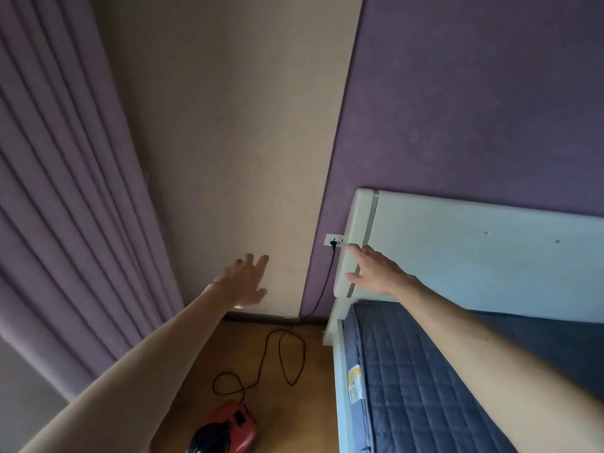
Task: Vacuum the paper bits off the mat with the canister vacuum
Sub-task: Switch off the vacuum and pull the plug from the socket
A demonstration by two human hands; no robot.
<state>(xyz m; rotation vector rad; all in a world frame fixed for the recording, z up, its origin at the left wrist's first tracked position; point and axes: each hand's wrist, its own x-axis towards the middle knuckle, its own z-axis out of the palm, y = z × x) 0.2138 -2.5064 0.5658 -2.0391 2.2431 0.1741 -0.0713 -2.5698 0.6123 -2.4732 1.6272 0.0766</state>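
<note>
A red and black canister vacuum [228, 429] sits on the wooden floor at the bottom middle. Its black cord [284, 354] loops over the floor and runs up the purple wall to a plug in the white wall socket [334, 240]. My left hand [243, 282] is stretched out, open, fingers spread, in front of the beige wall. My right hand [376, 273] is open too, reaching toward the socket, its fingers over the edge of the white headboard [474, 253]. No mat or paper bits are in view.
A bed with a blue quilted mattress [408, 371] fills the lower right. Purple curtains [65, 191] hang on the left. A narrow strip of wooden floor [307, 403] lies between the curtains and the bed frame.
</note>
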